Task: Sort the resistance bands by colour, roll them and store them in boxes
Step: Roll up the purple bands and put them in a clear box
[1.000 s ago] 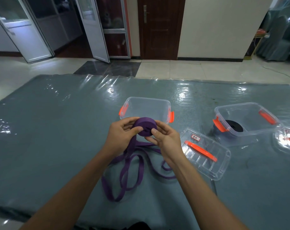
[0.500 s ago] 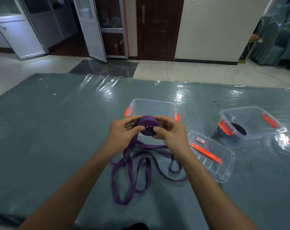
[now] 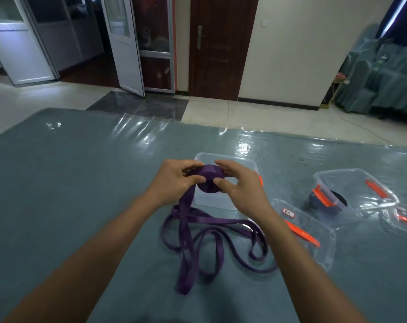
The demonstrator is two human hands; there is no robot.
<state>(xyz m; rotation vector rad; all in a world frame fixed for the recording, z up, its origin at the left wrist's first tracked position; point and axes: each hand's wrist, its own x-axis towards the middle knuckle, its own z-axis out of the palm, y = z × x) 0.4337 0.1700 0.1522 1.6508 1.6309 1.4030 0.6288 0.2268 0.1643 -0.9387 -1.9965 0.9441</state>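
Observation:
Both my hands hold a purple resistance band (image 3: 210,177), partly wound into a roll at chest height above the table. My left hand (image 3: 174,180) grips the roll's left side where the strap feeds in. My right hand (image 3: 238,185) pinches its right side with thumb and fingers. The loose rest of the band hangs down and lies in loops on the table below. Just behind the roll stands an open clear box (image 3: 230,159) with orange clips. A second clear box (image 3: 351,183) at the right holds a dark rolled band (image 3: 340,199).
A clear lid (image 3: 314,231) with an orange clip and a small label lies right of my right forearm. Another lid (image 3: 405,220) sits at the far right edge. The table (image 3: 81,183) has a grey-blue cover under shiny plastic. Floor, doors and covered chairs lie beyond.
The roll has been turned on and is held a little higher. More strap has gone onto it, and the loose loops on the table have shifted. The camera has tilted up.

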